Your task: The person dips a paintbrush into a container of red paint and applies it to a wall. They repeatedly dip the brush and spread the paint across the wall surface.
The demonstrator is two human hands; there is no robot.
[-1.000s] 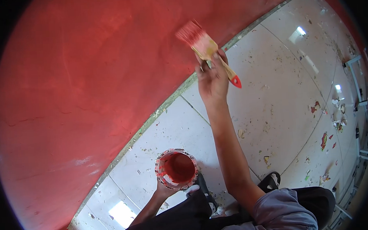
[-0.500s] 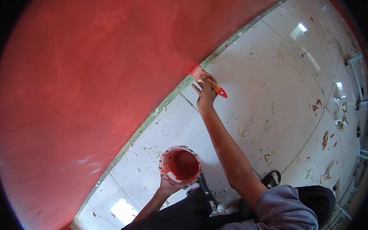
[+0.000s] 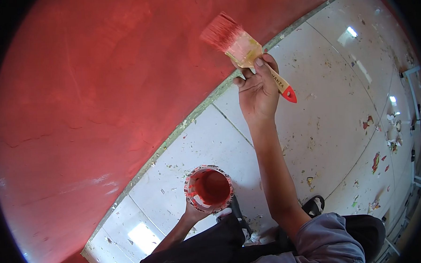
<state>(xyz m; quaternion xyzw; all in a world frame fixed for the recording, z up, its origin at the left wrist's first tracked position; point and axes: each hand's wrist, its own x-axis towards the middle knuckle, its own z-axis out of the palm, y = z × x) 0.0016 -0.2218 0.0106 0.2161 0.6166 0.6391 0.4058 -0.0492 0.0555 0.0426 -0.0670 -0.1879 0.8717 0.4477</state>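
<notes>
A wide paintbrush (image 3: pixel 247 47) with red-stained bristles and a wooden, red-tipped handle is gripped in my right hand (image 3: pixel 260 89). It is held up, its bristles pointing to the upper left in front of the red wall (image 3: pixel 110 84); whether they touch the wall I cannot tell. My left hand (image 3: pixel 195 213) holds a paint bucket (image 3: pixel 209 189) from its lower left side, partly hidden behind it. Red paint (image 3: pixel 213 187) lies inside the bucket and smears its inner wall and rim.
A rough greenish strip (image 3: pixel 186 121) runs between wall and floor. Paint flakes and scraps (image 3: pixel 375 163) litter the pale tiled floor (image 3: pixel 322 117). Metal frames (image 3: pixel 411 90) stand at the far right. My dark-clad leg (image 3: pixel 197 247) and a sandalled foot (image 3: pixel 313 206) are below.
My right hand has lifted the paintbrush from the wall's lower edge, up and towards the camera, so it looks larger. The bucket in my left hand has barely shifted.
</notes>
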